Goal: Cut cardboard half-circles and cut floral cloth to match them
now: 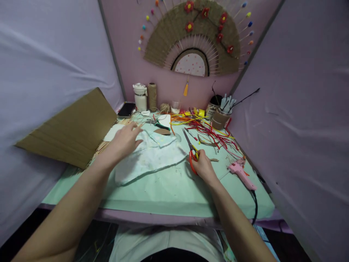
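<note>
My left hand (125,140) lies flat, fingers stretched out, on the left end of a pale crumpled cloth (152,156) spread over the green mat (169,189). My right hand (203,168) is closed around the orange handles of a pair of scissors (190,147). Their blades point away from me and rest on the mat just right of the cloth. A small brown cut-out piece (161,131) lies beyond the cloth.
A pink glue gun (240,173) with a black cord lies at the right. Red, yellow and orange strips (209,129) are heaped at the back right, beside cups of sticks (221,114). A cardboard sheet (71,129) leans at the left. Jars and twine (152,96) stand at the back.
</note>
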A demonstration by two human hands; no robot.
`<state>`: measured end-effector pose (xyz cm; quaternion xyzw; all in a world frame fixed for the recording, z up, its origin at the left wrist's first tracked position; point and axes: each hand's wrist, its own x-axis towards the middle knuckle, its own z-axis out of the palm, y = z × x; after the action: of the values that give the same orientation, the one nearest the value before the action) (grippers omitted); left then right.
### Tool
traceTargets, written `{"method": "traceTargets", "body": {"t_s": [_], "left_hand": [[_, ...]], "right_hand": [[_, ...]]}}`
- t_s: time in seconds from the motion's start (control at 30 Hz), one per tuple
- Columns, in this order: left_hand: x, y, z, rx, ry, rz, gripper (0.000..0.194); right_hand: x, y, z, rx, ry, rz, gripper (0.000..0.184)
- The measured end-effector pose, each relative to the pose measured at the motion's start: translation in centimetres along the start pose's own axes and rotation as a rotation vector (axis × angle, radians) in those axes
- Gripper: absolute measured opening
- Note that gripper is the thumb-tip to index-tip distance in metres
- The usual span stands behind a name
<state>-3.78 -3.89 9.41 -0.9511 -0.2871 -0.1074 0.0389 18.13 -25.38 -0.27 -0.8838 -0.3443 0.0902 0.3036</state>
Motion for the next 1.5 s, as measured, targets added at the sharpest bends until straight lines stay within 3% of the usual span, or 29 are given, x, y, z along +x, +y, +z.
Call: {"method": "traceTargets", "body": {"t_s": [0.13,0.27,0.43,0.53,0.6,0.67,0.8,0.87,0.97,1.07,1.17,1.23,1.37,1.43,1.5], "left_hand": [[-5.0,2.4,2.7,-0.266,-0.165,0.142,0.036],[-7.6,3.7,4.1,-0.272,-0.24,0.068,0.019],[-9.7,3.8,3.1,-0.323,-0.348,0.094,0.025],[-10.5,3.8,2.0,-0.443,-0.477,0.155,0.02],[-10.1,3.9,1.4,-0.458,-0.444,0.106,0.024],[-9.3,4.1,1.4,-0.396,-0.325,0.017,0.03],[-7.7,5.1,3.2,-0.29,-0.167,-0.035,0.032],[-7.8,5.5,4.7,-0.24,-0.173,-0.016,0.037],[-8.8,5.9,6.7,-0.189,-0.274,-0.039,0.059],[-9.7,6.0,7.5,-0.19,-0.296,-0.044,0.064],[-9.5,5.0,7.4,-0.246,-0.269,-0.03,0.064],[-8.6,3.3,7.2,-0.305,-0.19,-0.061,0.055],[-4.9,-2.0,6.7,-0.272,0.067,-0.297,0.041],[-2.9,-4.1,6.4,-0.204,0.003,-0.359,0.043],[-1.2,-5.2,6.2,-0.168,-0.084,-0.319,0.049]], "right_hand": [[0.9,-1.0,0.4,-0.007,0.004,0.014,0.032],[1.7,-2.1,0.9,0.009,0.004,-0.005,0.02],[-1.0,-0.8,-1.0,0.074,0.108,-0.002,0.022],[-3.5,1.0,-2.8,0.019,0.005,0.033,0.026],[-4.2,1.6,-3.6,-0.011,-0.022,0.014,0.029],[-3.8,1.4,-3.7,-0.005,0.018,-0.012,0.029],[-1.2,-1.5,-2.5,0.092,0.017,-0.146,0.03],[0.1,-3.4,-1.1,0.078,-0.067,-0.247,0.034],[1.2,-5.8,1.2,0.016,-0.194,-0.361,0.042],[1.4,-6.9,3.1,-0.079,-0.226,-0.404,0.037],[1.6,-6.9,4.1,-0.083,-0.141,-0.394,0.024],[1.9,-6.7,4.2,-0.033,-0.073,-0.36,0.02],[3.0,-6.1,3.8,0.115,0.037,-0.301,0.016],[3.7,-5.9,3.7,0.176,0.073,-0.279,0.015],[4.4,-5.8,3.6,0.223,0.1,-0.255,0.017]]}}
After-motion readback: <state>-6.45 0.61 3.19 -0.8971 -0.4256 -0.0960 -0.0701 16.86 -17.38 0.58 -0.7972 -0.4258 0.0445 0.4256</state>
